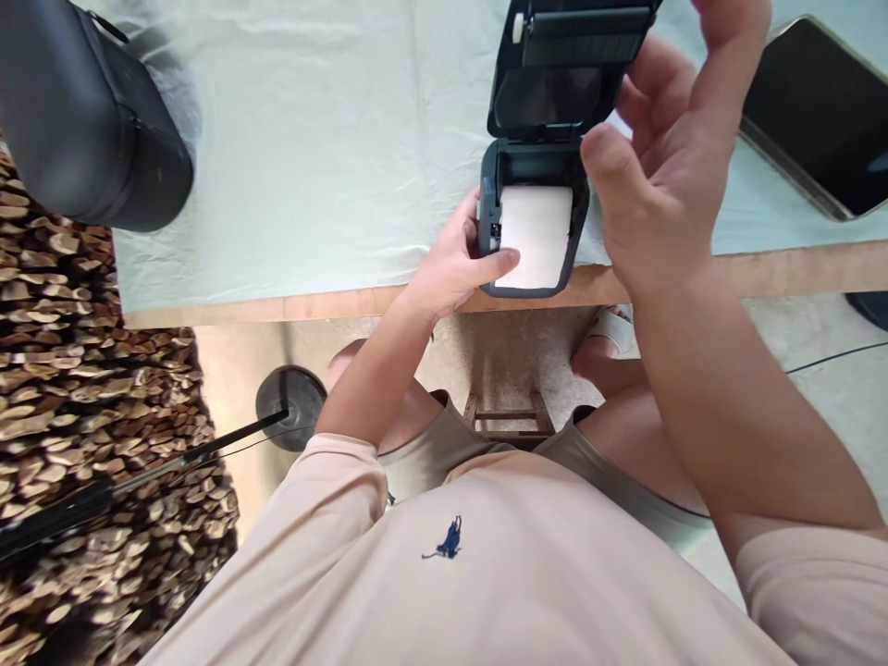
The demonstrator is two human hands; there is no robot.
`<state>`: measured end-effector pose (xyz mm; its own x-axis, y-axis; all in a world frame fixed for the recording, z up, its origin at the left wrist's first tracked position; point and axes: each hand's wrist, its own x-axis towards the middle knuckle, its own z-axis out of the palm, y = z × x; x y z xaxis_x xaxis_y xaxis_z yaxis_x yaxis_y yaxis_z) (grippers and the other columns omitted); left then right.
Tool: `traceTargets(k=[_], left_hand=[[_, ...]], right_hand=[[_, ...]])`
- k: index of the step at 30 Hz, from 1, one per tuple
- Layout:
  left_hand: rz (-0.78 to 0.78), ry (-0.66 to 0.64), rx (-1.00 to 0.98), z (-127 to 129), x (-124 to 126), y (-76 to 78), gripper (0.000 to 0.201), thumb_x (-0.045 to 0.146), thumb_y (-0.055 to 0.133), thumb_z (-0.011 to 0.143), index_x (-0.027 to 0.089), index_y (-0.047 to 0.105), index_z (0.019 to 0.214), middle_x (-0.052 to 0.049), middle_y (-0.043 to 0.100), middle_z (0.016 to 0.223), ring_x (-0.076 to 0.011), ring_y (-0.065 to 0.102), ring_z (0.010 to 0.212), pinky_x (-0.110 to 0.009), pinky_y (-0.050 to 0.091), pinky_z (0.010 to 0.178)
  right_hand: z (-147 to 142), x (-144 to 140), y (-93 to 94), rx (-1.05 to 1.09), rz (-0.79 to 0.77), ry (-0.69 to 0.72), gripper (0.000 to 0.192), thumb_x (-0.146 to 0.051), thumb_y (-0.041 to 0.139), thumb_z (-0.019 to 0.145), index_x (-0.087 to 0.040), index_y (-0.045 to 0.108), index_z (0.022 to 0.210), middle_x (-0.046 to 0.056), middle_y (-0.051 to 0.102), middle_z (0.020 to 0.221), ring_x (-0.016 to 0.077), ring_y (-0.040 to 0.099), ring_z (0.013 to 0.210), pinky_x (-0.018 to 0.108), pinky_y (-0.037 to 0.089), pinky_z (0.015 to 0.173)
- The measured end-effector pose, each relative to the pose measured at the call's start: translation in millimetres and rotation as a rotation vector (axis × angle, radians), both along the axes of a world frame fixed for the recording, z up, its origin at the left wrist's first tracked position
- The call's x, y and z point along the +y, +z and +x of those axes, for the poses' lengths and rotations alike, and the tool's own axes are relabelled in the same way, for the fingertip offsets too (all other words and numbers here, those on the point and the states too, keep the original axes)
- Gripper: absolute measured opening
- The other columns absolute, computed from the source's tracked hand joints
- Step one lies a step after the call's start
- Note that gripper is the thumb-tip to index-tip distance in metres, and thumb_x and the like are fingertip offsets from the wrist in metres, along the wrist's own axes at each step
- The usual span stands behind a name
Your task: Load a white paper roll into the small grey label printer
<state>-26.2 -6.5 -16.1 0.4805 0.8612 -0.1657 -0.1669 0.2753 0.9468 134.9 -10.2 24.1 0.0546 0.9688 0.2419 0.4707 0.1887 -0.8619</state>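
Observation:
A small dark label printer [489,196] sits at the near edge of the table with its lid [555,65] flipped open. A white paper roll [536,236] lies in its bay. My left hand [450,264] grips the printer's left side, thumb resting on the roll's near edge. My right hand [662,176] hovers just right of the printer, fingers loosely curled, upper fingers behind the open lid's right edge, holding nothing I can see.
The table [312,166] wears a pale green cloth. A black cylindrical case [83,120] stands at the far left. A dark phone or tablet [819,111] lies at the right. Below are my knees, a wooden stool [506,416] and a stand base [289,400].

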Motion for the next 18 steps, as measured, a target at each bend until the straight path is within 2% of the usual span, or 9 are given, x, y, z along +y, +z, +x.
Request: traceTargets(k=[2,4,6,8,10,15,18], left_hand=[[0.001,-0.003,0.004,-1.0,0.1,-0.6,0.049,0.027,0.066,0.065,0.021,0.043,0.108,0.0,0.058,0.09,-0.0247,0.056,0.105,-0.037,0.051,0.084],[-0.013,0.013,0.011,-2.2,0.4,-1.7,0.05,0.026,0.066,0.064,0.021,0.044,0.108,0.0,0.057,0.09,-0.0242,0.057,0.104,-0.037,0.05,0.086],[-0.03,0.031,0.014,-3.1,0.6,-2.7,0.052,0.026,0.067,0.063,0.021,0.044,0.109,0.0,0.056,0.09,-0.0239,0.057,0.103,-0.038,0.049,0.086],[-0.033,0.03,0.01,-3.4,0.7,-2.8,0.053,0.028,0.068,0.062,0.022,0.044,0.108,0.0,0.056,0.09,-0.0228,0.058,0.1,-0.036,0.05,0.084],[-0.019,0.021,-0.002,-3.3,0.7,-2.1,0.052,0.032,0.068,0.062,0.023,0.043,0.107,0.0,0.057,0.09,-0.0208,0.059,0.096,-0.033,0.05,0.08],[0.042,0.0,-0.005,-2.9,0.5,-2.5,0.05,0.032,0.066,0.064,0.023,0.041,0.106,0.001,0.056,0.087,-0.0149,0.06,0.082,-0.027,0.049,0.07],[0.113,-0.032,0.065,-2.3,0.4,-6.2,0.059,0.035,0.066,0.062,0.024,0.037,0.112,0.001,0.055,0.09,-0.0145,0.06,0.083,-0.025,0.048,0.069]], right_hand=[[-0.4,1.8,-3.6,0.145,0.016,0.041,0.045,-0.048,0.025,0.081,-0.033,0.018,0.123,-0.003,0.036,0.124,0.0077,0.044,0.105,0.023,0.045,0.077],[-1.2,1.9,-9.0,0.232,0.028,0.049,0.039,-0.045,0.017,0.083,-0.025,0.035,0.112,0.001,0.042,0.115,0.0076,0.046,0.102,0.024,0.044,0.078],[-2.3,0.0,-15.6,0.261,0.02,0.045,0.04,-0.046,0.015,0.084,-0.022,0.042,0.101,0.003,0.045,0.111,0.0077,0.047,0.1,0.025,0.044,0.081],[-3.0,-3.0,-22.7,0.257,0.019,0.06,0.036,-0.048,0.022,0.082,-0.024,0.043,0.099,0.001,0.045,0.111,0.0076,0.047,0.101,0.026,0.043,0.085],[-2.7,-5.8,-29.5,0.274,-0.01,0.109,0.033,-0.048,0.032,0.08,-0.029,0.039,0.106,-0.001,0.043,0.116,0.0067,0.047,0.101,0.025,0.044,0.088],[0.7,-7.8,-39.9,0.432,-0.243,0.325,0.067,-0.05,0.047,0.073,-0.038,0.006,0.125,-0.002,0.046,0.112,0.0035,0.053,0.088,0.022,0.048,0.079],[2.6,-8.5,-38.3,0.499,-0.359,0.363,0.076,-0.048,0.051,0.071,-0.039,0.0,0.126,-0.003,0.051,0.103,0.0031,0.054,0.085,0.021,0.049,0.078]])
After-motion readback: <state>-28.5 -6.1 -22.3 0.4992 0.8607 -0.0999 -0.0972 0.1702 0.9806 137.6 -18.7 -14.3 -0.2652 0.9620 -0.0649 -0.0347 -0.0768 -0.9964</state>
